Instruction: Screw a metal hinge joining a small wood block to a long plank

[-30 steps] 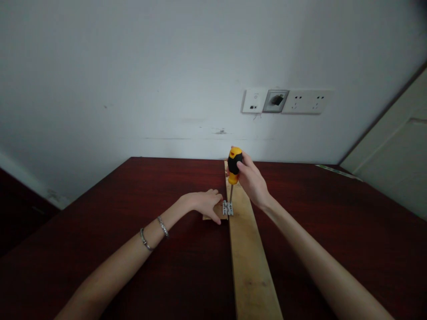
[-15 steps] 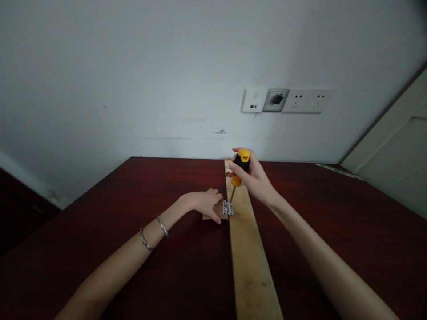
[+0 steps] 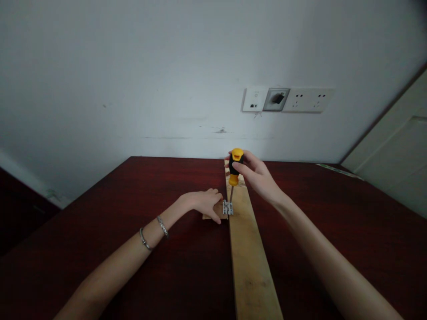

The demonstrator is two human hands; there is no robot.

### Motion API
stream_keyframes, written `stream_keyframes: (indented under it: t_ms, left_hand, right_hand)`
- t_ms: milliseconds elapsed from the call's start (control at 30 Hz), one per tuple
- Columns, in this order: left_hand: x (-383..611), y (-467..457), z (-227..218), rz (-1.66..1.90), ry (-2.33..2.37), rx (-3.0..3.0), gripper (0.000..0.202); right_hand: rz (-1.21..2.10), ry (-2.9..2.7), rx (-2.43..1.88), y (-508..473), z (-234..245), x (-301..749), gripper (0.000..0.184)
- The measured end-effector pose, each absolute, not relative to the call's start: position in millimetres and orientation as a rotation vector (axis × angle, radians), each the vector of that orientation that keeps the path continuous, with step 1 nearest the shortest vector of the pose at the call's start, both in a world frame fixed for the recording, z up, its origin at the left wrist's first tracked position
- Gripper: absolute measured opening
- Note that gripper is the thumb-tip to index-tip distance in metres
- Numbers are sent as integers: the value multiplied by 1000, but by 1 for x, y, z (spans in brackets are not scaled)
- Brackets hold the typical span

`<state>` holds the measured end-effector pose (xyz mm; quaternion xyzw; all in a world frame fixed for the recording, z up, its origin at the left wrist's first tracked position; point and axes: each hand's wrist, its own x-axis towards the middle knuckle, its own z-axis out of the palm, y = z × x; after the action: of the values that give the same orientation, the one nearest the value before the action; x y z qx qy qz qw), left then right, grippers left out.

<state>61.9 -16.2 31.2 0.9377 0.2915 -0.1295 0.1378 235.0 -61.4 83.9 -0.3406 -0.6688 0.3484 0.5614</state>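
"What's moved since the earlier frame?"

"The right hand (image 3: 256,175) has brought the yellow-and-black screwdriver (image 3: 235,162) from a lean to nearly upright; its steel shaft (image 3: 231,194) comes down to the metal hinge (image 3: 227,207), which lies at the edge of the wooden plank (image 3: 252,266); the left hand (image 3: 202,202) hasn't shifted."

"And the grip?"

"Right fingers wrap the handle and pinch it firmly; left fingers are spread, pressing down on a small wooden block (image 3: 211,217) beside the hinge."

"How will it handle?"

"The screwdriver looks light and stiff; take it by the rubbery handle, not the shaft; the hinge is small, hard and likely to slip under the tip; the plank seems rigid, lying on the dark red table (image 3: 133,275)."
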Motion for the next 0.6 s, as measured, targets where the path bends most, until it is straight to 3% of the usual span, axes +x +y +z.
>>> stream_keyframes:
  t_ms: [267, 600]
  left_hand:
    - [61, -14, 30, -353, 802, 2731, 73]
    - [62, -17, 34, -358, 837, 2693, 73]
  right_hand:
    - [878, -1456, -730, -62, 83, 230, 36]
    - [866, -1398, -750, -64, 80, 221, 27]
